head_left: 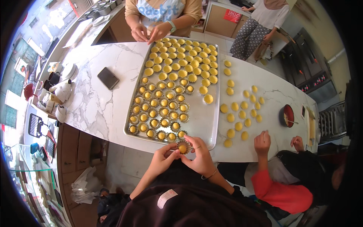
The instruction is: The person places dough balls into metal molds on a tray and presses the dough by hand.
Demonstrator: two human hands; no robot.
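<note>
A small fluted tart mould (184, 143) with a yellow dough ball (182, 149) in it is held just off the near edge of a large metal tray (202, 123). My left hand (163, 159) grips its left side between thumb and fingers. On the other side, my right hand (200, 157) also has thumb and fingers closed on the mould. Several moulds with round dough balls (154, 102) stand in rows on the tray's near left part. Pressed yellow tart shells (176, 66) fill the far part of the tray.
Right of the tray, loose yellow tart shells (238, 126) lie on the marble-patterned table (264, 85), near a dark bowl (287, 115) with a spoon. A phone (108, 78) lies on the left. Co-workers' hands (149, 33) are across the table, and another's fist (262, 143) is at right.
</note>
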